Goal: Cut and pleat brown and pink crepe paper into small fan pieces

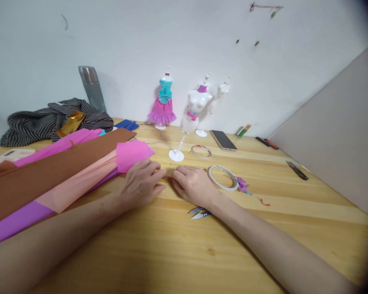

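My left hand (142, 183) and my right hand (191, 185) rest on the wooden table (178, 253), fingertips meeting in the middle. The fingers of both are bent and pressed close together over a small spot. What they pinch there is too small to make out. A folded pink crepe paper piece (131, 155) lies just behind my left hand. Small snips (198, 212) lie under my right wrist. A white tape ring (223, 178) sits just right of my right hand.
Long crepe paper rolls lie at the left: brown (49, 167), peach (76, 183), purple (15, 222). Behind stand a white mannequin (196, 106), a dressed mannequin (164, 102), a phone (223, 139), a bottle (92, 87) and striped cloth (49, 118). A black cutter (297, 170) lies right.
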The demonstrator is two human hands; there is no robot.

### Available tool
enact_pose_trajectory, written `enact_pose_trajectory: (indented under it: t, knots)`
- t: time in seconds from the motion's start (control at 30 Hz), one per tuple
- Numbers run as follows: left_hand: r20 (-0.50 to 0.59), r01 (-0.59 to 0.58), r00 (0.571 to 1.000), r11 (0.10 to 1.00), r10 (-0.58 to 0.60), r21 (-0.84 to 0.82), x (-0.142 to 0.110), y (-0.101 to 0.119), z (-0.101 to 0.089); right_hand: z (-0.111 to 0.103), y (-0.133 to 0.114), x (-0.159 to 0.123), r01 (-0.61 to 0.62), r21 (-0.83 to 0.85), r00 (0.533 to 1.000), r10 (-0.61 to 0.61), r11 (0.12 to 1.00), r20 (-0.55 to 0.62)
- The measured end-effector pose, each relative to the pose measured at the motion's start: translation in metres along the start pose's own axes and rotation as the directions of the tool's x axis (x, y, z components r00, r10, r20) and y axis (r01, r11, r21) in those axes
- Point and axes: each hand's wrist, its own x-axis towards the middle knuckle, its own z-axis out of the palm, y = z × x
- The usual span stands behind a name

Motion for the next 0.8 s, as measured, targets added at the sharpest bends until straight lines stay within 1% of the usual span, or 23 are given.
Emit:
enact_pose_trajectory:
  t: [0.1,0.23,0.33,0.43,0.63,0.8]
  knots:
    - [-0.031,-0.053,0.998,0.999,0.053,-0.008,0.000,0.000,0.003,0.000,-0.006,0.000,0.011,0.006,0.999,-0.010,1.000,-0.046]
    - [-0.088,-0.080,0.993,0.997,0.080,0.002,0.001,-0.004,0.009,0.000,-0.010,-0.001,0.028,0.020,0.996,-0.026,0.999,-0.080]
    - [-0.098,-0.109,0.989,0.994,0.109,0.006,0.001,-0.006,0.010,-0.001,-0.011,-0.001,0.034,0.023,0.996,-0.032,0.999,-0.083]
    - [-0.086,-0.132,0.988,0.991,0.132,-0.001,0.001,-0.008,0.012,-0.001,-0.010,-0.001,0.027,0.028,0.997,-0.025,0.999,-0.076]
    - [-0.036,-0.073,0.997,0.996,0.071,-0.044,0.001,-0.017,0.018,0.001,-0.004,-0.001,-0.003,0.050,0.997,0.007,0.999,-0.080]
    - [0.010,0.007,1.000,0.980,-0.005,-0.198,0.001,-0.026,0.022,0.000,0.000,-0.001,-0.017,0.083,0.996,0.025,0.996,-0.091]
